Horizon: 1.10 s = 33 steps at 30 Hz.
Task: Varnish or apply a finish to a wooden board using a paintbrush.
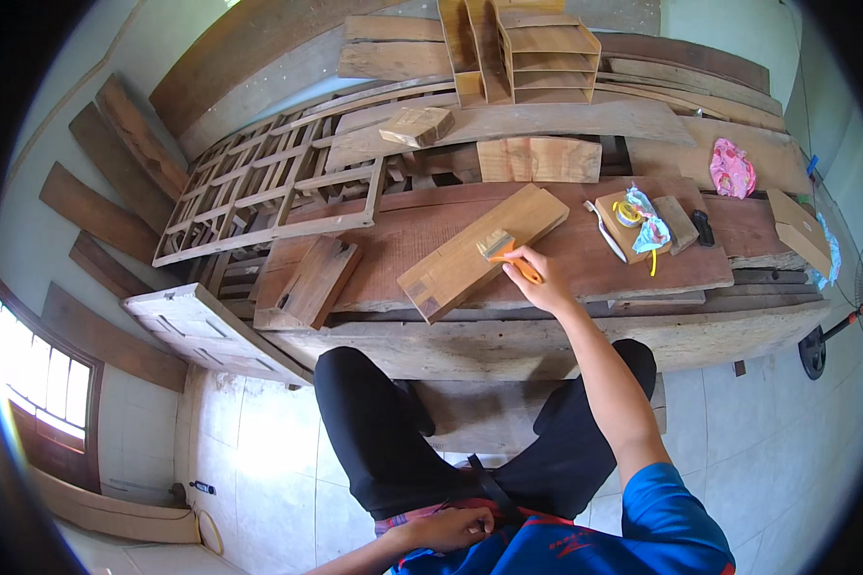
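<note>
My right hand (pixel 527 278) grips an orange-handled paintbrush (pixel 508 254), its pale bristles resting on a long brown wooden board (pixel 451 280) lying diagonally on a reddish plank (pixel 374 244). My left hand (pixel 455 529) is curled closed in my lap; anything inside its fingers is hidden. Left of the board lies a darker wood piece (pixel 321 278). To the right are a white toothbrush-like tool (pixel 606 233), a yellow tape-like roll (pixel 626 213), a light blue crumpled cloth (pixel 649 218), small wood blocks (pixel 681 220) and a black object (pixel 702 227).
A wooden slatted frame (pixel 264 196) lies at back left, a shelved organizer (pixel 551 62) at the back, with stacked planks (pixel 403 57) around them. Pink cloth (pixel 733 171) and a cardboard piece (pixel 791 230) lie at right. A white panel (pixel 211 335) leans at left.
</note>
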Each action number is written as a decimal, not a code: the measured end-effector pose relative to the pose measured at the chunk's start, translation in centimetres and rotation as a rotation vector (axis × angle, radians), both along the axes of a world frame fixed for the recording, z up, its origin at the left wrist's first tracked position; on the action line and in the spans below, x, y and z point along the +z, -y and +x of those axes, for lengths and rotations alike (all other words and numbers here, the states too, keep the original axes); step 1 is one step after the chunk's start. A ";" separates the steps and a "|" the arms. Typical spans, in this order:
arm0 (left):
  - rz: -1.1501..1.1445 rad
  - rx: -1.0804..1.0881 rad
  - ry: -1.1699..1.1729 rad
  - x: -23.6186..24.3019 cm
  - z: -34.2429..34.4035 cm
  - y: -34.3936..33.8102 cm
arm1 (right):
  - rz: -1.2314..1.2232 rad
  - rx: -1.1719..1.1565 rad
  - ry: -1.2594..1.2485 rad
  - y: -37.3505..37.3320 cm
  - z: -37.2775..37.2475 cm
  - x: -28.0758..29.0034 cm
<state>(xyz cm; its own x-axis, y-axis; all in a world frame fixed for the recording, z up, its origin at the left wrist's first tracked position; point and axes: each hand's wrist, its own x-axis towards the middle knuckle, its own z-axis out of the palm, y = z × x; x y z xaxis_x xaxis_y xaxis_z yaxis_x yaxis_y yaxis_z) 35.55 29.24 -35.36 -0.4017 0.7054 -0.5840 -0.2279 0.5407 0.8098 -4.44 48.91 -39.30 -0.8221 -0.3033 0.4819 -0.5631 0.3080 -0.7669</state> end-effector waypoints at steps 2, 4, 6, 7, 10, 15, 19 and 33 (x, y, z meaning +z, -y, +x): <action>-0.113 0.155 -0.049 2.3 -1.2 2.0 | -0.055 0.032 0.001 -0.3 -0.2 0.1; -0.106 0.353 -0.256 3.5 -3.3 5.1 | -0.021 0.020 0.026 -0.2 0.1 1.1; -0.225 0.443 -0.455 5.0 -7.8 8.2 | -0.009 -0.010 0.059 -0.2 0.0 1.8; -0.271 0.459 -0.555 5.5 -10.7 9.4 | 0.002 -0.020 0.058 -0.7 -0.3 1.5; -0.467 0.569 -0.854 3.0 -21.3 12.7 | -0.032 -0.085 0.117 -1.6 -1.4 1.1; -0.830 0.585 -0.859 0.5 -35.5 15.2 | 0.150 0.328 0.203 2.3 2.0 2.8; -0.733 0.647 -0.841 -1.1 -38.0 15.2 | 0.034 0.375 0.391 1.1 0.9 3.2; -0.708 0.478 -0.722 0.1 -35.1 17.6 | 0.031 0.052 0.149 5.1 -0.9 1.7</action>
